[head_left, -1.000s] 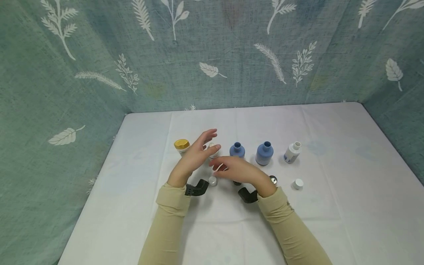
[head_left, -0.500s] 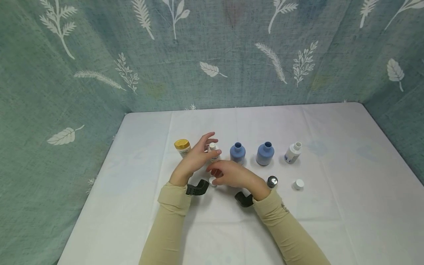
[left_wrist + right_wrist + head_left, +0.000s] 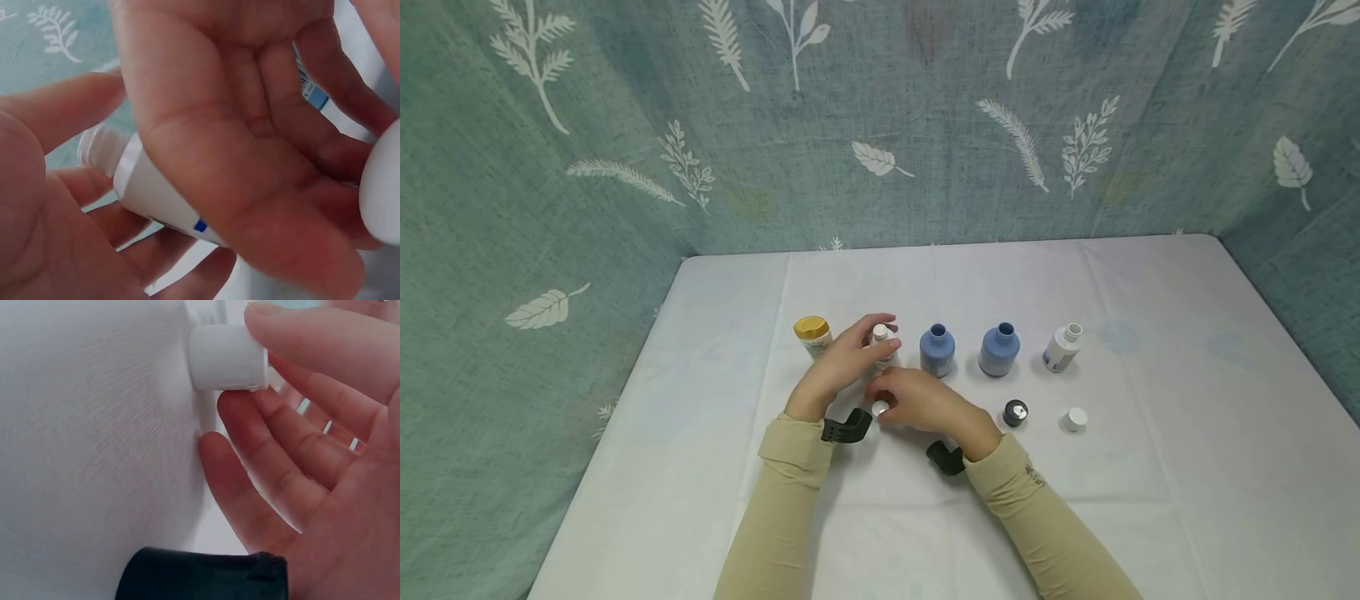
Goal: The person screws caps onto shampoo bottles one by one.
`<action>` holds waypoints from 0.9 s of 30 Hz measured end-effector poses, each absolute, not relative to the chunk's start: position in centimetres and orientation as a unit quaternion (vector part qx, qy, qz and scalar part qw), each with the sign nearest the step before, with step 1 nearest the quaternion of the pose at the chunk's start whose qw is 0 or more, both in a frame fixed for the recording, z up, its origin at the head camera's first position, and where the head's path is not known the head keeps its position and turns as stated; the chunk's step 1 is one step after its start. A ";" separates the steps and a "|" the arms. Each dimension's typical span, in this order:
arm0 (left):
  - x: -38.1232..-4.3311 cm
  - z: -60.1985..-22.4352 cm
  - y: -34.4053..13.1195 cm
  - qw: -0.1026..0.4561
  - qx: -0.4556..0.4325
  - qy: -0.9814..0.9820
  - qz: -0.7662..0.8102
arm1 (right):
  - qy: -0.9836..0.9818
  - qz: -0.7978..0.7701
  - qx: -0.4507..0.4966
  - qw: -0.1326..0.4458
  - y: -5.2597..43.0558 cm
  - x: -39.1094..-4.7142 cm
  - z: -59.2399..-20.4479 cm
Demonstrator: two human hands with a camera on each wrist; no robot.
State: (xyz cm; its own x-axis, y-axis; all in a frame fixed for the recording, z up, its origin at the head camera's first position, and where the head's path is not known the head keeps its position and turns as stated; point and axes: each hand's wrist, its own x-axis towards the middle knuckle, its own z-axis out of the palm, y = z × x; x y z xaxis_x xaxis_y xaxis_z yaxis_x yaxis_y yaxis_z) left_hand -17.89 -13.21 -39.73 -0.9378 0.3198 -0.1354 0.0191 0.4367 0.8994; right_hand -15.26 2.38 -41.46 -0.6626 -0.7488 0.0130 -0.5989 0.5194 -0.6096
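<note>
My left hand [image 3: 838,360] is around a small white bottle [image 3: 881,332], thumb on the near side and fingers behind. In the left wrist view that bottle [image 3: 156,187] shows a bare threaded neck, and the thumb stands apart from the neck. Just nearer on the table, my right hand [image 3: 921,402] pinches a white bottle cap [image 3: 880,408] between thumb and fingertips. The right wrist view shows this cap [image 3: 226,357] with one end against the white cloth [image 3: 94,425]. From the left wrist, the right hand [image 3: 250,156] covers part of the bottle.
Left of the hands stands a yellow-lidded bottle [image 3: 811,327]. Two uncapped blue bottles [image 3: 937,350] and another uncapped white bottle [image 3: 1062,348] line up to the right. A black cap [image 3: 1015,412] and a white cap [image 3: 1074,418] lie nearer the front.
My right hand has moved slightly left and down onto the white cap and now pinches it. My left fingers have come lower around the white bottle. The black cap at right is uncovered.
</note>
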 end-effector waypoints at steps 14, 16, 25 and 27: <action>-18.1 -40.7 -13.7 0.156 0.109 0.821 0.538 | 0.862 -0.303 -0.387 0.126 2.9 -15.6 -41.6; -18.1 -40.7 -13.7 0.159 0.111 0.812 0.550 | 0.866 -0.303 -0.377 0.129 3.2 -15.7 -41.3; -17.4 -38.9 -13.3 0.160 0.114 0.787 0.585 | 0.876 -0.314 -0.336 0.146 4.4 -15.6 -38.9; -17.2 -38.4 -13.1 0.157 0.116 0.790 0.581 | 0.876 -0.322 -0.332 0.138 4.6 -15.6 -38.5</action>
State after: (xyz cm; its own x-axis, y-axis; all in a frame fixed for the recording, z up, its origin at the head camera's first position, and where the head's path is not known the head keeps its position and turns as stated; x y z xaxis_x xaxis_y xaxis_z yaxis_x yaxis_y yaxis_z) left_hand -17.16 -13.14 -38.37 -0.9241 0.3650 -0.1135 0.0002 0.2974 0.9547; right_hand -15.56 4.58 -38.49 -0.7406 -0.6713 -0.0286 -0.4933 0.5722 -0.6552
